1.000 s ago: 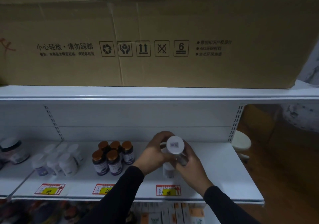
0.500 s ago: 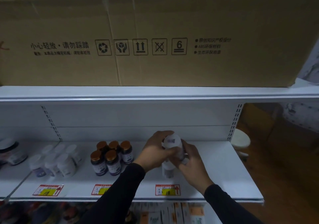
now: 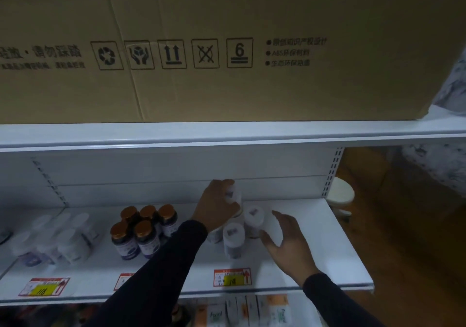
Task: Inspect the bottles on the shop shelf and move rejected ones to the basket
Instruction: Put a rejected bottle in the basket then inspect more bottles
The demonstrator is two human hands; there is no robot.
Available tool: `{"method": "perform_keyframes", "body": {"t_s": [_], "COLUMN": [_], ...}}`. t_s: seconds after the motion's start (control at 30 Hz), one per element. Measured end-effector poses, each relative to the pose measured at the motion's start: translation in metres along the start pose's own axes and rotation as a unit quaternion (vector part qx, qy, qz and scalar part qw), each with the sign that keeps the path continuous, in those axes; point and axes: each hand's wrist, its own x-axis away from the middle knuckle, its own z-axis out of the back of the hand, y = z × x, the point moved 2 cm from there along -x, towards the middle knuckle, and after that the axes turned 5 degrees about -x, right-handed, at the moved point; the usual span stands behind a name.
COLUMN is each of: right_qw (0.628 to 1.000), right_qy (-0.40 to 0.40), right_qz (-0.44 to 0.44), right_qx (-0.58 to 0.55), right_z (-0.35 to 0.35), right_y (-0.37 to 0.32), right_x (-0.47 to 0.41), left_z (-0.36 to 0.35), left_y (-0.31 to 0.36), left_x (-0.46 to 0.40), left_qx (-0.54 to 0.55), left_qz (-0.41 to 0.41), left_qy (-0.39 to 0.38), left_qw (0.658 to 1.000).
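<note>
Up near the shelf's back panel, a white plastic bottle with a coded cap (image 3: 233, 195) sits in the grip of the left hand (image 3: 216, 207), fingers curled round it. Just below stand 2 more white capped bottles (image 3: 234, 237) on the white metal shelf (image 3: 315, 246). The right hand (image 3: 287, 241) hovers beside them, fingers spread, holding nothing. Left of these, 5 dark bottles with copper caps (image 3: 142, 231) cluster together

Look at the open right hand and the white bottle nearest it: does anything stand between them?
Nothing visible does. The right hand is open just right of the white bottle, with only bare shelf between them.
</note>
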Motion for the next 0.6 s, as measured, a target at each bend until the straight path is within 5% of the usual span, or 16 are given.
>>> {"method": "perform_keyframes", "body": {"t_s": [0.37, 0.6], "right_qw": [0.984, 0.966], "right_qy": [-0.090, -0.080], "right_qz": [-0.035, -0.013], "right_qx": [0.147, 0.246], "right_z": [-0.022, -0.032], "right_y": [0.054, 0.067], "right_x": [0.010, 0.016], "left_z": [-0.036, -0.045], "left_y": [-0.022, -0.028], "left_x": [-0.015, -0.016], "left_qx": [-0.110, -0.169], "left_qz": [0.052, 0.062], "left_qy": [-0.097, -0.123], "left_qw": [0.988, 0.976]}}
